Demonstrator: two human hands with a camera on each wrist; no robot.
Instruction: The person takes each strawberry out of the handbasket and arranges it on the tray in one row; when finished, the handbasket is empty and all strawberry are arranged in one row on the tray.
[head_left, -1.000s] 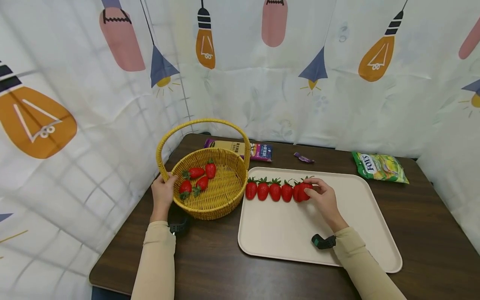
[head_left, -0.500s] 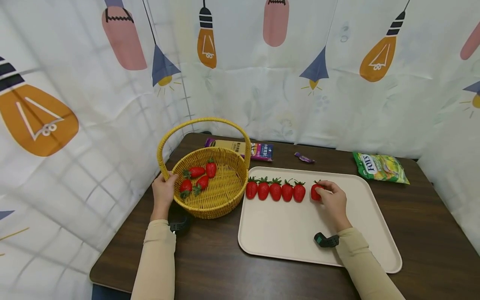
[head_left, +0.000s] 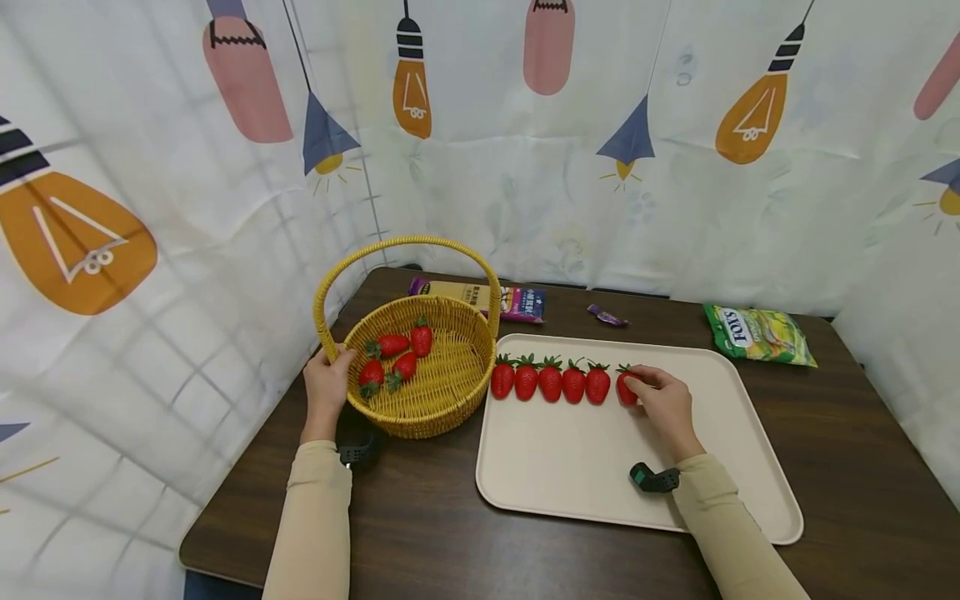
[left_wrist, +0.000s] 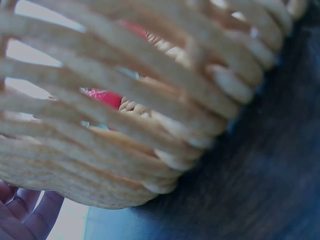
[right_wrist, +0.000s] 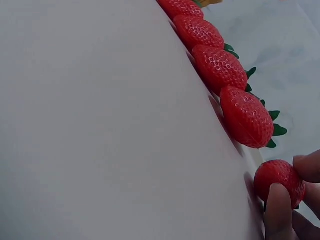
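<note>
My right hand (head_left: 666,408) pinches a red strawberry (head_left: 626,388) at the right end of a row on the cream tray (head_left: 570,467). Several more strawberries (head_left: 550,383) lie in that row, leaves toward the back, with a small gap before the pinched one. The right wrist view has thumb and fingers around this strawberry (right_wrist: 276,181), low over the tray. At the left, my left hand (head_left: 327,385) grips the rim of the yellow woven basket (head_left: 420,427) near its handle base. Several strawberries (head_left: 390,345) lie inside. In the left wrist view the basket weave (left_wrist: 125,110) hides most of them.
Behind the basket lies a purple and yellow packet (head_left: 480,298). A small purple wrapped candy (head_left: 607,316) is behind the tray, and a green FOX'S bag (head_left: 761,335) sits at the back right. A printed curtain (head_left: 495,183) hangs behind the brown table (head_left: 420,533).
My right hand has moved right with its strawberry, away from the neighbouring one, then slightly back left. The left hand and basket have stayed in place.
</note>
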